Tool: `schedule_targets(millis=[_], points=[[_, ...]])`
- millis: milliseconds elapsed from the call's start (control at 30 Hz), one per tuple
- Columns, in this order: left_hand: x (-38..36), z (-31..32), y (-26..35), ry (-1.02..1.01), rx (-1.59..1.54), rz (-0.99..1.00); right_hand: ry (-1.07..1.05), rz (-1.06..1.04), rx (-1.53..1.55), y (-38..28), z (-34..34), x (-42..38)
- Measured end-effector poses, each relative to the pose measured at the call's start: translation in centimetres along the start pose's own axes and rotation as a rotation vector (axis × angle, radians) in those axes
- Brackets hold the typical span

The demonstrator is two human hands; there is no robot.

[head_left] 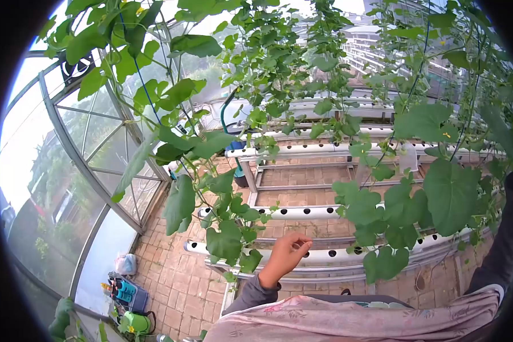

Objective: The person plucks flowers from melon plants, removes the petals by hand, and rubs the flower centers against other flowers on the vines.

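Observation:
My left hand is in front of me over the nearest white pipe, which has round dark holes. Its fingers are curled in with the thumb against them, and nothing shows between them. To its left hang the leaves of a climbing vine tied up along a blue string. On the right, my sleeved right arm reaches up along the edge of the view beside large vine leaves. My right hand itself is lost past the dark rim of the picture.
More white pipes on metal frames run across behind, with tall vines above them. A brick floor lies at left, beside the greenhouse wall. There stand a blue crate, a green container and a plastic bag.

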State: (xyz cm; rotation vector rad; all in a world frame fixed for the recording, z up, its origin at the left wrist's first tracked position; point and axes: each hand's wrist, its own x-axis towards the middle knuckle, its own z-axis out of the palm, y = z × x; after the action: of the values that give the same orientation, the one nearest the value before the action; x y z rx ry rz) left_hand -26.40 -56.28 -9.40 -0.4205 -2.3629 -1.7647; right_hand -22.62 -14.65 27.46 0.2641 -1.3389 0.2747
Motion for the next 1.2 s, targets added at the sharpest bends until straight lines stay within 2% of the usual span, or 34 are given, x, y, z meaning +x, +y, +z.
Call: schedule_targets(millis=[67,133,233,267,333,367,433,500,633,733,900,1033,1200], points=[[0.3,-0.2,2.6,0.011,0.000,0.026,-0.081,0.086,0.188,-2.6,-0.8,-4.5],[0.3,-0.3,5.1,0.023,0.010,0.212,-0.149,0.433,0.436,-4.6,-0.8,-10.5],[0.0,-0.1,9.1,0.034,-0.072,0.349,-0.692,0.581,0.703,-10.5,-1.8,-14.7],[-0.3,0.1,9.7,0.009,-0.064,0.388,-0.793,0.574,0.767,-11.6,-1.3,-16.1],[-0.7,1.2,11.4,-0.001,-0.074,0.431,-0.906,0.604,0.893,-13.4,-0.4,-19.0],[-0.9,1.7,11.9,-0.018,-0.102,0.461,-0.967,0.682,0.950,-14.0,-0.1,-20.3],[-1.2,2.5,12.1,-0.029,-0.092,0.463,-0.978,0.690,0.998,-15.1,0.4,-22.8],[-1.6,3.5,12.0,-0.020,-0.160,0.347,-0.983,0.791,1.091,-16.1,0.7,-24.7],[-1.8,4.9,10.3,0.022,-0.255,0.223,-0.960,0.787,1.041,-16.9,0.8,-26.5],[-1.9,5.8,9.4,0.093,-0.297,0.113,-0.940,0.689,0.970,-17.0,0.7,-27.7],[-2.4,6.5,8.9,0.076,-0.390,-0.092,-0.935,0.487,0.821,-16.9,0.5,-28.9],[-2.9,6.4,8.0,0.113,-0.360,-0.233,-0.996,0.448,0.850,-16.9,0.5,-29.8],[-3.8,6.4,6.9,0.134,-0.370,-0.280,-1.021,0.318,0.819,-17.0,0.3,-31.1]])
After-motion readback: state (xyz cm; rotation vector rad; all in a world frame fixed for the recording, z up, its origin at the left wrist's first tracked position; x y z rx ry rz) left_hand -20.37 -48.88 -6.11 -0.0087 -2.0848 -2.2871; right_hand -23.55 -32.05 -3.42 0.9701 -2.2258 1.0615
